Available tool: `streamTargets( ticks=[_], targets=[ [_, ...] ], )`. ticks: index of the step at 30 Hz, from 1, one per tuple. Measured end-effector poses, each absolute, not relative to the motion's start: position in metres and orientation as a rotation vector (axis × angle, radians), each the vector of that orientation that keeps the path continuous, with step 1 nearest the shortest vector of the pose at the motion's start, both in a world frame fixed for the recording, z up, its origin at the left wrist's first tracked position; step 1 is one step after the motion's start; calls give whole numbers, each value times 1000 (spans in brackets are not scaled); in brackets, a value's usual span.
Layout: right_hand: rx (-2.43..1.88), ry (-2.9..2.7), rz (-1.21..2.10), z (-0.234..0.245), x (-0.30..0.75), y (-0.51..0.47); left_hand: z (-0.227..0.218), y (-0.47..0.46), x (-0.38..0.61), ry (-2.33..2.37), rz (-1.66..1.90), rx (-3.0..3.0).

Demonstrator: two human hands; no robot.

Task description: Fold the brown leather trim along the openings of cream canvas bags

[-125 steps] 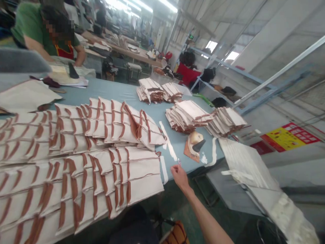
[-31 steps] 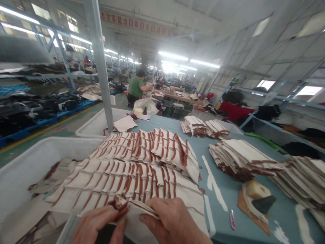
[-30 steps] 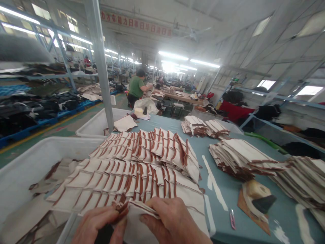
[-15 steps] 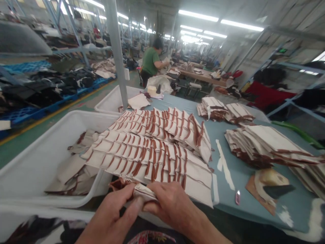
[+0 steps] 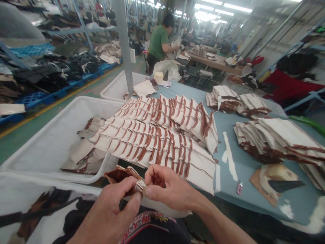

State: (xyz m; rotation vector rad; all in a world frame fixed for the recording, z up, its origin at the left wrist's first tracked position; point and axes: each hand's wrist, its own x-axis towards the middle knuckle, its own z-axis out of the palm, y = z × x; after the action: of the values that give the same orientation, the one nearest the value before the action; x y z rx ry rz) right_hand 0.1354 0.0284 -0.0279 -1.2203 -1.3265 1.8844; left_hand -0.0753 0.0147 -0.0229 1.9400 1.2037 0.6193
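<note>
My left hand pinches the folded edge of a cream-and-brown leather piece between thumb and fingers. Close beside it, my right hand has its thumb and curled fingers closed at the same small fold. Brown material shows past my left fingers, and a pale part hangs below my right hand; the rest of the piece is hidden. Just beyond both hands lie overlapping rows of cream panels with brown edges on the blue-grey table.
A white bin with loose cream pieces stands left, and another bin sits nearer me. At right are panel stacks, a tape roll, a pink cutter and pale strips. A metal post rises behind; a person in green works farther back.
The camera view has tilted down. My right fingers have curled in closer to the fold, and the held piece has turned, showing more of its brown side at left.
</note>
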Motion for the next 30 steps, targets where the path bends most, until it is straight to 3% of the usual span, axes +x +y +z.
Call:
streamTargets(
  ticks=[18, 26, 30],
  targets=[
    [-941, -1237, 2161, -32, 143, 22, -23, 1, -75, 1140, 580, 1756],
    [-1208, -1608, 1717, -16, 148, 6, -34, -1, -79, 1066, 518, 1610],
    [-1248, -1621, 1662, -9, 147, -1, -28, -1, -77, 1051, 542, 1628]
  ],
)
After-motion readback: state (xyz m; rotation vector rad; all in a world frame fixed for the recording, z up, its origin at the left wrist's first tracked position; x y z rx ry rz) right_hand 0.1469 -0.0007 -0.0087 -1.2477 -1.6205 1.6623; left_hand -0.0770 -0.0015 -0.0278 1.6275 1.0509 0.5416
